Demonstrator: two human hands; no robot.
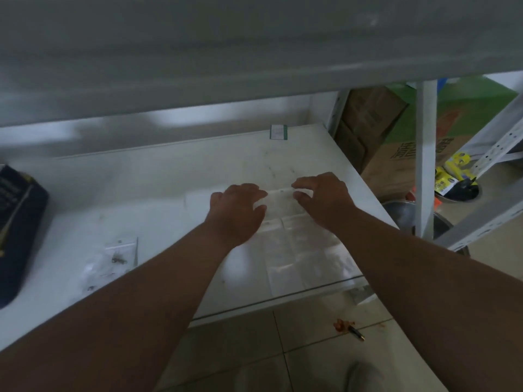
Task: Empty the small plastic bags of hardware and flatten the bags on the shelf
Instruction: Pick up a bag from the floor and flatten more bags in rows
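Note:
A small clear plastic bag lies flat on the white shelf, between my two hands. My left hand presses its left edge with fingers spread. Fingertips of my right hand rest curled on its right and top edge. Nearer me, several empty clear bags lie flattened side by side. At the shelf's front left sits a bag with hardware, with small dark screws showing in and around it.
A dark blue box stands at the shelf's left end. A small green-edged label lies at the back. Right of the shelf stand a metal upright, cardboard boxes and metal bowls. A pen lies on the tiled floor.

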